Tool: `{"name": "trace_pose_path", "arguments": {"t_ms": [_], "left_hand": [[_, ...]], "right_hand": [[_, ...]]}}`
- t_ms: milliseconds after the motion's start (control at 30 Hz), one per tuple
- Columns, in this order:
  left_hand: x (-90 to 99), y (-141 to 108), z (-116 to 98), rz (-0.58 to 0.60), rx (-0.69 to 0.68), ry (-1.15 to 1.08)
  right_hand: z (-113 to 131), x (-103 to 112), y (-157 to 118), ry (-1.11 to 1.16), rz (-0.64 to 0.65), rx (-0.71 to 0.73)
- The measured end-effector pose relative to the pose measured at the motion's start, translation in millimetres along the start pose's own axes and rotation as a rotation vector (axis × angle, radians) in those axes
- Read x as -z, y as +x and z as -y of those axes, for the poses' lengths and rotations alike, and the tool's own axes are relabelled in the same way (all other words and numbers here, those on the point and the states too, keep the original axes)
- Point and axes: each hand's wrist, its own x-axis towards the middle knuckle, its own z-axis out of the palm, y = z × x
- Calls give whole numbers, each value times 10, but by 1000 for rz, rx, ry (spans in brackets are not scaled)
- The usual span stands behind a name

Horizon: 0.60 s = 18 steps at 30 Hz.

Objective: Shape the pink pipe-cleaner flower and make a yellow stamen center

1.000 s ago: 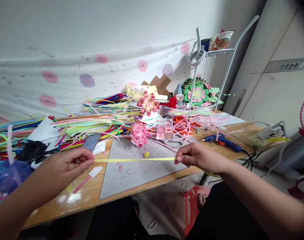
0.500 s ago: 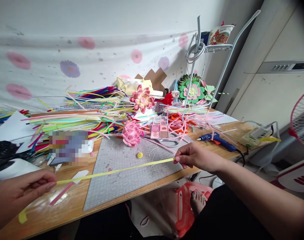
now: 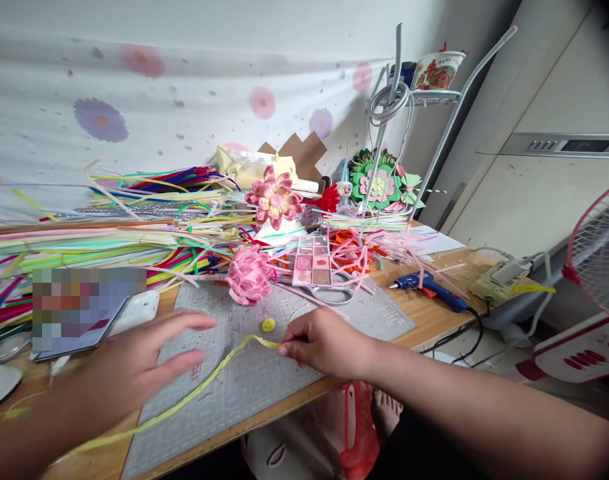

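A long thin yellow strip point(image 3: 204, 390) runs slackly over the grey cutting mat point(image 3: 224, 420) toward the lower left. My right hand point(image 3: 319, 343) pinches one end of it between thumb and fingers, low above the mat. Over the mat's left side hovers my left hand point(image 3: 149, 360), thumb and fingers apart with nothing between them; it is slightly blurred. A small yellow coil point(image 3: 268, 325) lies on the mat close to my right fingertips. Behind it rests a pink layered flower point(image 3: 250, 275) with a pale stem.
Bundles of coloured strips point(image 3: 109, 233) cover the back. A makeup palette point(image 3: 313, 260) and scissors point(image 3: 329, 293) lie behind the mat. A blue glue gun point(image 3: 429, 288) is at the right, a phone point(image 3: 94, 327) at the left. A fan point(image 3: 597, 253) stands far right.
My left hand has let go of the yellow strip and moved right, its fingers now spread. My right hand has come left with its end, and the once taut strip hangs slack.
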Motion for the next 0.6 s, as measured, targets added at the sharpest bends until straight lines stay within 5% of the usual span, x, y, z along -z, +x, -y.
{"name": "trace_pose_path", "arguments": {"t_ms": [100,167,333,433,500,600], "left_hand": [[-328,269,-525,202,-190,-381],[-519,380,-679,277,-257,-473],[-705,455,-565,335,-258,-509],[-695,450,-473,338,-220,-445],[-674,457,-440,326,-173,-436],[-639,488,-412,283,-91,-489]], "right_hand": [[44,-54,49,-107,-22,48],[61,-66,66,-158,-18,56],[148,37,41,-193,79,90],[43,383,-239,-131,121,141],[-231,718,-666,-26,-2,92],[-893,1115,-1615,38,-489,-197]]}}
